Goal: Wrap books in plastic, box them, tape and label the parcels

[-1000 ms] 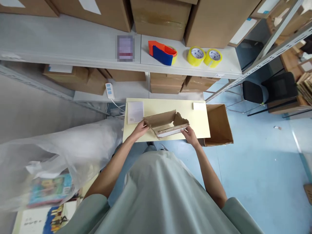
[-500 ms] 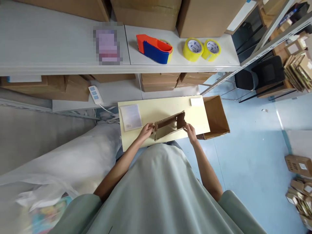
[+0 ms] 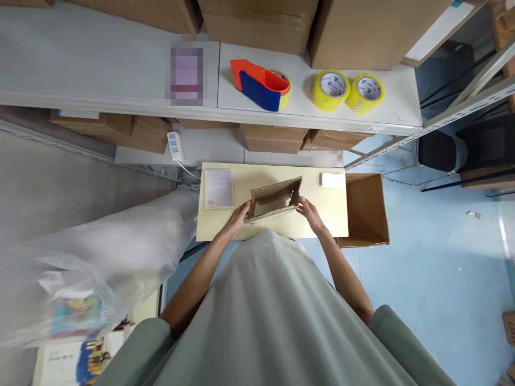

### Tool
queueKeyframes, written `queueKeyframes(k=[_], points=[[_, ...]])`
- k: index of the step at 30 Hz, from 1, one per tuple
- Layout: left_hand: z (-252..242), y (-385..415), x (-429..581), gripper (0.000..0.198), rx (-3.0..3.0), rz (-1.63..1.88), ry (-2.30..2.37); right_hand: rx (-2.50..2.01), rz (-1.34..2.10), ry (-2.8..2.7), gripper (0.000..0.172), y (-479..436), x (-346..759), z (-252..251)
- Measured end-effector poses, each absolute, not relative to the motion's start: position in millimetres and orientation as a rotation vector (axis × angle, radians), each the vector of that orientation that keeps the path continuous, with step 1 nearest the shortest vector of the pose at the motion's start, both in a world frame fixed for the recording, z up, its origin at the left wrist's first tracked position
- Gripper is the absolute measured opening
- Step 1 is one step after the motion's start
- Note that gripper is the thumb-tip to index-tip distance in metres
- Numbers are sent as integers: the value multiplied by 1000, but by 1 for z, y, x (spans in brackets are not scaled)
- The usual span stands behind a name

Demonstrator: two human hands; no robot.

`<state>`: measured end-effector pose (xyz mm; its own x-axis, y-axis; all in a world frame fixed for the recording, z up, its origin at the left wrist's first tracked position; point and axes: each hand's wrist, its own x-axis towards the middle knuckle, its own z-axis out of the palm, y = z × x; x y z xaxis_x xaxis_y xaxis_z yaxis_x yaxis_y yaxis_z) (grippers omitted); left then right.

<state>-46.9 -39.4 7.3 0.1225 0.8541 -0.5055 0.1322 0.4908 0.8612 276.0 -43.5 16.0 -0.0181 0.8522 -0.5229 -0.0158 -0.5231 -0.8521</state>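
Brown, head view only: small brown corrugated cardboard box [image 3: 273, 199] sits near the middle of the pale yellow rectangular counter [image 3: 330, 217], open side up and tilted toward the person, far wall raised. Left hand [image 3: 238, 214] is at its left end and right hand [image 3: 309, 210] at its right end. Fingers of both are closed on the end walls, so the box is gripped from two sides, probably so the floppy walls stand square and the box does not slide. What is inside cannot be told. White flat paper packet [image 3: 218, 188] lies on the counter's left part, near the left hand but apart from the box. Small white rectangular block [image 3: 332, 179] lies at the far right corner. Larger open brown cardboard carton [image 3: 364, 206] stands just beside the counter's right edge, mouth up, within easy reach. On the white metal shelf [image 3: 120, 80] above, an orange-and-blue tape dispenser [image 3: 261, 84] and two yellow tape rolls [image 3: 348, 91] are lined up. Clear crumpled plastic bag [image 3: 100, 252] bulges at the left.
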Motion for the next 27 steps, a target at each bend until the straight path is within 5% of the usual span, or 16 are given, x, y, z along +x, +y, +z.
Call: queueKeyframes(k=[13, 27], points=[[-14, -13, -7, 80, 749, 763, 1543, -1618, 1698, -971, 93, -15, 329, 5], [-1, -4, -5, 77, 836, 755, 1543, -1621, 1550, -1015, 76, -16, 313, 22]])
